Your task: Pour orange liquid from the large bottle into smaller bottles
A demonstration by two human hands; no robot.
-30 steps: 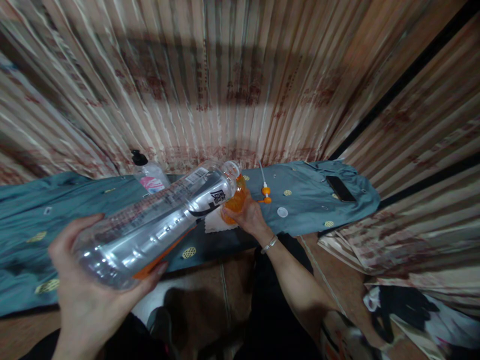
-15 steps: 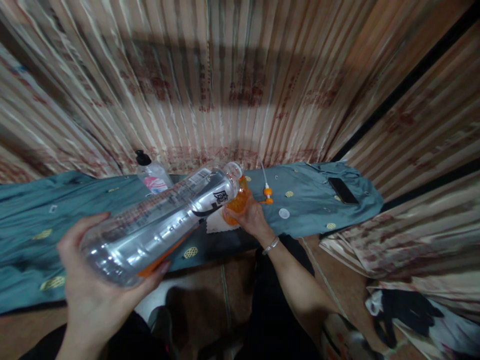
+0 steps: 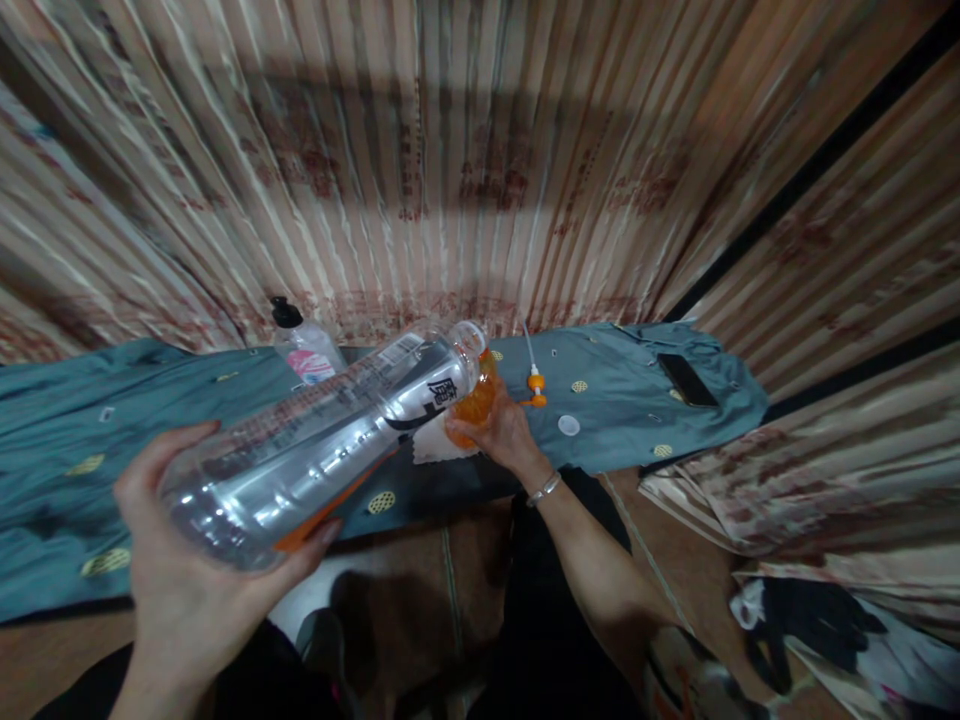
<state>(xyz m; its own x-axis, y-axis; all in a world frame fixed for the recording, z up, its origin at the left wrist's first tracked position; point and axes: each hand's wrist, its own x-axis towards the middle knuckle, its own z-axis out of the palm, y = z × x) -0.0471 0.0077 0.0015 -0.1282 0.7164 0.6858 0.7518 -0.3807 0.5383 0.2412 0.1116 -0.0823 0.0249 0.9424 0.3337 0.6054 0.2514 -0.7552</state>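
Note:
A large clear plastic bottle [image 3: 322, 450] with a silver label lies tilted in the air, its base gripped by my left hand [image 3: 195, 550]. Its uncapped neck points right and slightly up in the picture, over the top of an orange bottle [image 3: 476, 405]. My right hand [image 3: 506, 430] is wrapped round that orange bottle; whether the two necks touch I cannot tell. Beneath the bottles is a pale cloth [image 3: 442, 445] with a scalloped edge. Right of my right hand lies an orange pump top [image 3: 535, 385] with a clear tube.
A clear pump bottle [image 3: 309, 350] with a black top stands at the back left. A round white disc [image 3: 568, 426] and a black phone [image 3: 685, 381] lie on the teal cloth [image 3: 622, 440] covering the narrow bench. Striped curtains [image 3: 480, 150] hang behind and at the right.
Both hands hold almost the same position, the clear bottle still tilted over the orange one. Only a very slight shift shows.

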